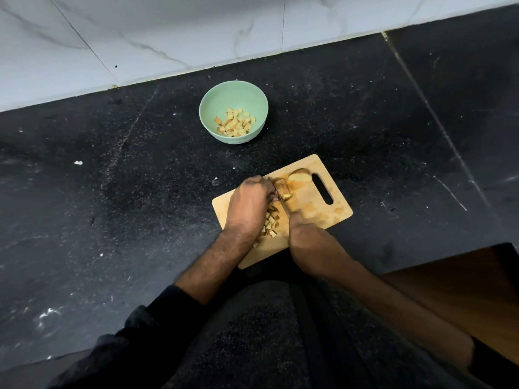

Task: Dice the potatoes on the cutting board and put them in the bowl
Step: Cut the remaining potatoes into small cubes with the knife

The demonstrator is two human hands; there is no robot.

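On the black stone counter (112, 192), near the centre of the scene, lies one wooden cutting board (317, 203), with one green bowl (209, 108) standing apart on its far side, close to the white marble wall (140, 37). The bowl holds a heap of diced potato, pale yellow with brown skin edges; the count is too dense to fix. On the board sit one uncut potato half (300, 176) at the far end beside the handle slot, one potato piece (281, 187) under the blade, and a loose row of cut cubes (271, 220) running toward the near edge between the two hands. The left hand (250, 209) is curled, fingertips pressing down on the potato piece. The right hand (309, 240) is closed round the handle of one knife (278, 192), whose blade rests across the piece. Both forearms are bare, with dark sleeves pushed up.
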